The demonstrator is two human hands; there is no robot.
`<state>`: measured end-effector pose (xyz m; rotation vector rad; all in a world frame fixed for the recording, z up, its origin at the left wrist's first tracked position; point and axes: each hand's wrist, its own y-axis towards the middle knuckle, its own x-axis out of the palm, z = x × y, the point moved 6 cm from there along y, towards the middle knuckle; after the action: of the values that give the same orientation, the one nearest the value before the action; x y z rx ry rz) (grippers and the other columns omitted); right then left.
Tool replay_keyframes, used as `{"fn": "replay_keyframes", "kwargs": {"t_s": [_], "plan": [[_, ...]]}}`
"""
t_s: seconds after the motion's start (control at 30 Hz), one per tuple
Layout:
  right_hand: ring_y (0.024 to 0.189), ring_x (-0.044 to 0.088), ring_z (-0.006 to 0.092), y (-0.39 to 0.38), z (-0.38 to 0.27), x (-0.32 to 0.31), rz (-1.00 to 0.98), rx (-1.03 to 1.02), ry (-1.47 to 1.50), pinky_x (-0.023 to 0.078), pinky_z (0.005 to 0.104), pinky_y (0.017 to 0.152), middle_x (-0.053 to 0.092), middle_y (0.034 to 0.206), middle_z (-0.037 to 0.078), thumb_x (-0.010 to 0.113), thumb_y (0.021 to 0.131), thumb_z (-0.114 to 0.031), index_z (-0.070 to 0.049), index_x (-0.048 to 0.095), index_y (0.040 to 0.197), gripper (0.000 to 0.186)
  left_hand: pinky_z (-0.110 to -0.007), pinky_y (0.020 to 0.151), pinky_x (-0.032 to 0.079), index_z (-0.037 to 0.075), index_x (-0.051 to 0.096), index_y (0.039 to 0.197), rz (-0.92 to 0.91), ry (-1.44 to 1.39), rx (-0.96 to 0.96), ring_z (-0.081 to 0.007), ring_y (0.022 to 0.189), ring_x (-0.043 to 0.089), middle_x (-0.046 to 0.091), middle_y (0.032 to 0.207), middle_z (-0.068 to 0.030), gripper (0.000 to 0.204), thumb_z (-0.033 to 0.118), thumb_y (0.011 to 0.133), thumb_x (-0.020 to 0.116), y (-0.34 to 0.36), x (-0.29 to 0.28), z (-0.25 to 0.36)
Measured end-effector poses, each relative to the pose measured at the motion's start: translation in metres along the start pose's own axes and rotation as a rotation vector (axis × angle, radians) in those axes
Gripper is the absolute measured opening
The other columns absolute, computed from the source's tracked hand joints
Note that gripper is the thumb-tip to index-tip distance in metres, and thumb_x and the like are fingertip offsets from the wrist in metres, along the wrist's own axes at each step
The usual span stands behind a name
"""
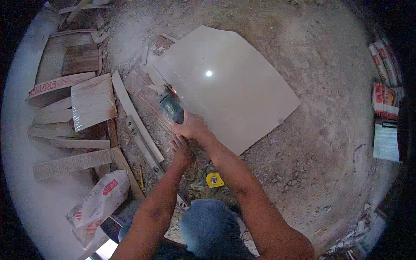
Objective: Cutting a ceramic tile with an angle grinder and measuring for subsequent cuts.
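A teal angle grinder (172,108) rests along the left edge of a large pale tile (234,95), its head at the edge with a small orange glow beside it. My right hand (193,126) is wrapped round the grinder's body. Just below it, my left hand (182,149) is closed at the tool's rear end; what lies under those fingers is partly hidden. The tile lies flat on the dirt floor, glossy, with a bright light reflected in it and its far corner cut off. Pale dust hangs about the cut edge.
Left of the grinder lie a long pale strip (132,110) and a spirit level (143,141). A yellow tape measure (214,180) sits near my knee (212,225). Tile offcuts (94,102), a pencil (141,177) and a printed sack (102,201) lie left; bags (385,102) stand far right.
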<state>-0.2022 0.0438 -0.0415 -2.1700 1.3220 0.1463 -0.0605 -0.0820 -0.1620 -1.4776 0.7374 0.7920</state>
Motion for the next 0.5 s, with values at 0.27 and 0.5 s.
{"fn": "replay_keyframes", "kwargs": {"t_s": [0.27,0.5], "plan": [[0.106,0.063,0.0424,0.001,0.013,-0.002,-0.008,0.032,-0.007,0.049,0.047,0.095,0.065,0.112,0.029,0.068,0.072,-0.045,0.004,0.05,0.128,0.077,-0.065,0.111,0.025,-0.013,-0.006,0.147,-0.148,-0.157,-0.095,-0.0573,0.143,-0.004,-0.008,0.155,-0.0367,0.135,0.039,0.066,0.088,-0.012,-0.039,0.027],[0.108,0.062,0.0449,-0.01,0.012,-0.003,0.045,-0.012,-0.028,0.048,0.0488,0.096,0.064,0.113,0.03,0.069,0.073,-0.049,0.004,0.051,0.126,0.077,-0.066,0.11,0.026,-0.013,-0.007,0.147,-0.091,-0.006,-0.024,-0.0573,0.143,-0.007,-0.009,0.155,-0.0364,0.135,0.039,0.067,0.088,0.003,0.0,0.013]]}}
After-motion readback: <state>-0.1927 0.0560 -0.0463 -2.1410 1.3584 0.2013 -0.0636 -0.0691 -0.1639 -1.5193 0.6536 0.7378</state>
